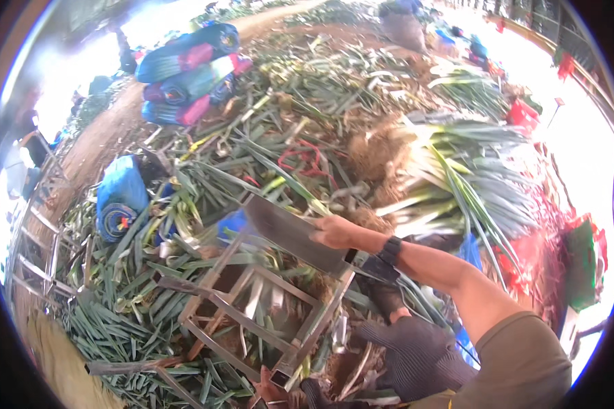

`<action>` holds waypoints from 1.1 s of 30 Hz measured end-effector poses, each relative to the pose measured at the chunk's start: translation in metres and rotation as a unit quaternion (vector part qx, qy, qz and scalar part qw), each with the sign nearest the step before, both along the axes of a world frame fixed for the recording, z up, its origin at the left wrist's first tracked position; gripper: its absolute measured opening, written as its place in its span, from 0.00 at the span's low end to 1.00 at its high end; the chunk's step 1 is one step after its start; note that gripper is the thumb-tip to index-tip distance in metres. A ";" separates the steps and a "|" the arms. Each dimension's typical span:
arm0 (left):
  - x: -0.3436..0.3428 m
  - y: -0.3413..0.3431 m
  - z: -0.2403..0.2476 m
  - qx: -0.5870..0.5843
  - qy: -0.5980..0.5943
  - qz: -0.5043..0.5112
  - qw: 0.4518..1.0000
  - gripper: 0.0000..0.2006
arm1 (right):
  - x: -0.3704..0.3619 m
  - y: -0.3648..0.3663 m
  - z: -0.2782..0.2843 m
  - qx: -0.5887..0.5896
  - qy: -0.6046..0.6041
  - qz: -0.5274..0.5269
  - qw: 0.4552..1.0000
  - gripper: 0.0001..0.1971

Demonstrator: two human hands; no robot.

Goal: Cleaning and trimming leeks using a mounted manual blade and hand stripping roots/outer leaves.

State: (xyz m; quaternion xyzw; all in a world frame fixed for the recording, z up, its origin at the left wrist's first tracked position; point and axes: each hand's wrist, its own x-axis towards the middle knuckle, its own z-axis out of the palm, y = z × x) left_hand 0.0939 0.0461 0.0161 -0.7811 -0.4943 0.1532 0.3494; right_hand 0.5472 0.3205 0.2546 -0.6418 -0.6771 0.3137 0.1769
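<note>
A metal frame (303, 341) of square tubes, with a flat metal panel (286, 232) along its far side, stands tilted in front of me over leek trimmings. My right hand (335, 232), with a dark watch on its wrist, is closed on the panel's far edge. At the lower edge my left hand (269, 390) shows only in part, wrapped by a tube end of the same frame. Cut leek leaves (116, 327) lie around and under the frame. Beyond my right hand, whole leeks (443, 170) lie piled with their roots toward the middle.
Stuffed blue sacks (187, 71) are stacked at the far left, and another blue sack (121, 198) stands nearer. Red string (303, 160) lies among the leaves. Metal racks (44, 252) line the left side. A red and green bag (583, 262) is at the right.
</note>
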 end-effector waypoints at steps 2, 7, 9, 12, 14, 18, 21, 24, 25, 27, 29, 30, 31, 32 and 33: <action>-0.011 0.009 -0.008 -0.089 -0.495 0.068 0.861 0.11 | -0.005 0.003 -0.002 0.009 0.019 -0.006 1.000 0.23; 0.012 0.014 0.019 -0.157 -0.656 0.088 0.733 0.15 | 0.005 -0.004 -0.001 0.025 0.095 -0.056 0.994 0.22; 0.013 0.018 0.055 -0.179 -0.580 0.084 0.790 0.19 | -0.002 0.000 0.003 0.032 0.122 -0.060 0.990 0.22; 0.023 0.023 0.092 -0.245 -0.559 0.181 0.772 0.21 | -0.008 -0.001 0.007 0.019 0.142 -0.070 0.987 0.23; 0.049 0.034 0.118 -0.295 -0.543 0.212 0.757 0.22 | 0.002 -0.008 0.010 -0.016 0.170 -0.091 0.981 0.24; 0.024 0.036 0.103 -0.239 -0.491 0.091 0.833 0.18 | 0.002 -0.007 0.009 -0.029 0.305 -0.082 0.948 0.27; 0.036 0.041 0.101 -0.186 -0.424 0.004 0.886 0.16 | 0.067 0.002 -0.047 -0.008 0.410 -0.104 0.906 0.25; 0.041 0.039 0.116 -0.208 -0.393 0.040 0.895 0.16 | 0.141 0.002 -0.036 0.005 0.019 -0.185 0.982 0.19; 0.061 0.049 0.114 -0.220 -0.396 0.027 0.891 0.16 | 0.200 -0.004 -0.061 0.107 -0.104 -0.281 0.948 0.18; 0.064 0.051 0.121 -0.228 -0.383 0.040 0.894 0.17 | 0.268 -0.015 -0.048 0.066 -0.079 -0.392 0.914 0.21; 0.076 0.059 0.122 -0.241 -0.377 0.037 0.893 0.17 | 0.342 -0.035 -0.059 0.070 -0.315 -0.426 0.845 0.29; 0.078 0.061 0.124 -0.247 -0.373 0.041 0.894 0.17 | 0.369 -0.047 -0.068 0.080 -0.337 -0.444 0.826 0.32; 0.081 0.063 0.125 -0.252 -0.368 0.043 0.894 0.17 | 0.389 -0.057 -0.073 0.091 -0.358 -0.462 0.806 0.35; 0.079 0.063 0.129 -0.256 -0.360 0.051 0.896 0.17 | 0.396 -0.064 -0.074 0.039 -0.321 -0.485 0.813 0.38; 0.080 0.064 0.132 -0.259 -0.355 0.055 0.897 0.17 | 0.401 -0.072 -0.075 -0.012 -0.284 -0.506 0.815 0.41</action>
